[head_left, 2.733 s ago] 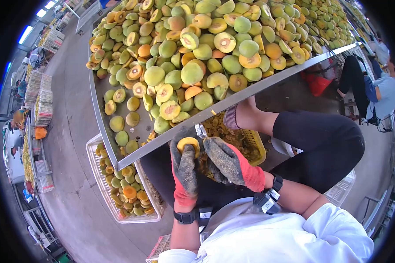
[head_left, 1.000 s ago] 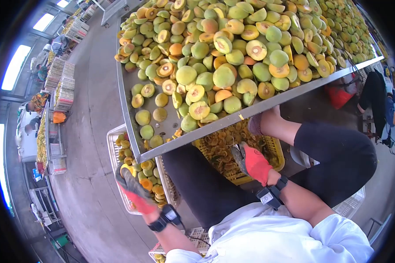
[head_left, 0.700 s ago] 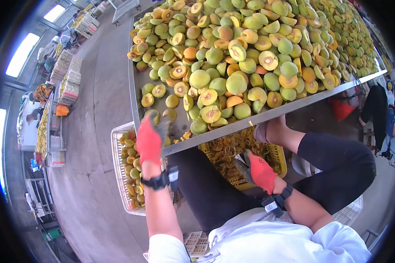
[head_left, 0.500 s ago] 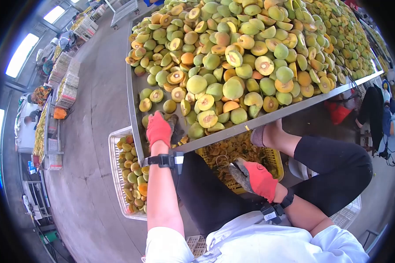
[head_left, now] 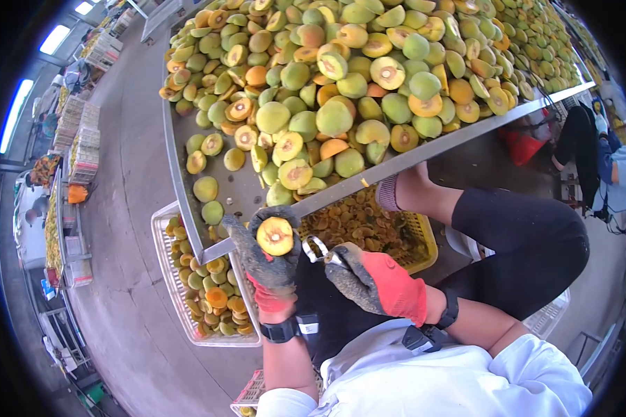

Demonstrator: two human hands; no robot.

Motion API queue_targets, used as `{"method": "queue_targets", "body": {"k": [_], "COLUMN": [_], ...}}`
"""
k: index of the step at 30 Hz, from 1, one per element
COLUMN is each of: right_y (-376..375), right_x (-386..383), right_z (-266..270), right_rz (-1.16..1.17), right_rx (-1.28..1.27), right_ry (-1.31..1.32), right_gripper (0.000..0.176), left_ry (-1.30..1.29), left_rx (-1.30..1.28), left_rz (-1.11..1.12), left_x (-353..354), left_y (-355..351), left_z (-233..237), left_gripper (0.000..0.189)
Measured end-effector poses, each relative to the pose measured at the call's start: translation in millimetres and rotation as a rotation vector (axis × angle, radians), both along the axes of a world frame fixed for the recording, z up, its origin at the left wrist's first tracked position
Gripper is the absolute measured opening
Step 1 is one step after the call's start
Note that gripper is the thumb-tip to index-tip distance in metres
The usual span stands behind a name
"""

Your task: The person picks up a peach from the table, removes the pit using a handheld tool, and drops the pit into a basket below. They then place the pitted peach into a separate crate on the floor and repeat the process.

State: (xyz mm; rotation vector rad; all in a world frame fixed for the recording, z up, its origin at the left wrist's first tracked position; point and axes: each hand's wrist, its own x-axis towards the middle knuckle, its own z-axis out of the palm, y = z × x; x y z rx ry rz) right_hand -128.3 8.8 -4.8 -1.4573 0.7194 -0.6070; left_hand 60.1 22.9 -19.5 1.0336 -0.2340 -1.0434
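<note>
My left hand [head_left: 278, 270], in a grey-and-red work glove, is closed around a halved peach [head_left: 275, 236] with its orange cut face turned up. My right hand [head_left: 379, 281] wears a matching glove and grips a metal loop-ended pitting tool [head_left: 334, 259]. The tool's loop points at the peach half, a short gap apart from it. Both hands are over my lap, just below the near edge of a metal table [head_left: 222, 247]. Many halved peaches [head_left: 334, 118] with green-yellow skins are heaped on that table.
A white crate [head_left: 195, 337] of peach halves stands on the floor at left. A yellow basket [head_left: 428, 243] with orange-brown scraps sits under the table edge. Stacked crates [head_left: 83, 153] line the far left. Another person's legs [head_left: 583, 149] show at right.
My left hand has come back from the table toward my lap and now holds a peach half. My right hand has moved left with the tool, closer to it. The view has shifted.
</note>
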Motion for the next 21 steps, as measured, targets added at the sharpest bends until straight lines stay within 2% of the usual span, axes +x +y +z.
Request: {"method": "queue_targets", "body": {"k": [2,3,4,6,7,8,9,10,12,13,19,21], "right_y": [5,4,4,7,7,7,7,7,8,9,14,11], "right_x": [-1,-2,-3,-3,-2,-1,-1,-1,-3,-4,-3,-5], "right_z": [-9,-11,-15,-21,-19,-16,-14,-15,-18,-20,-22,-15], "right_rz": [-0.053,-0.037,-0.040,-0.086,-0.086,-0.058,-0.029,-0.030,0.047,0.044,0.008,0.124], "right_rx": [-0.191,-0.195,-0.195,-0.339,-0.338,-0.233,-0.127,-0.126,-0.195,-0.195,-0.031,0.531], "right_ry": [-0.027,-0.008,-0.003,-0.018,-0.018,-0.011,-0.004,-0.005,0.168,0.170,-0.062,-0.231], "right_gripper": [0.029,0.028,0.028,0.028,0.028,0.030,0.031,0.031,0.032,0.032,0.022,0.019], "left_ry": [-1.098,-0.376,-0.371,-0.158,-0.229,-0.230,-0.362,-0.495,-0.501,-0.507,-0.621,-0.662], "left_rx": [-0.015,-0.004,-0.005,0.140,0.128,0.130,0.138,0.145,0.150,0.152,0.097,0.076], "left_rz": [-0.169,-0.165,-0.169,-0.164,-0.124,-0.124,-0.086,-0.049,-0.076,-0.065,-0.076,-0.099], "left_x": [-8,-17,-22,-29,-37,-43,-49,-51,-50,-51,-51,-48], "left_y": [-4,-1,-2,-4,-4,-4,-3,-3,-1,-1,1,2], "left_z": [-9,-10,-9,-7,-3,0,3,5,-3,-4,-11,-16], "left_gripper": [0.036,0.039,0.039,0.066,0.068,0.068,0.070,0.071,0.073,0.074,0.077,0.077]}}
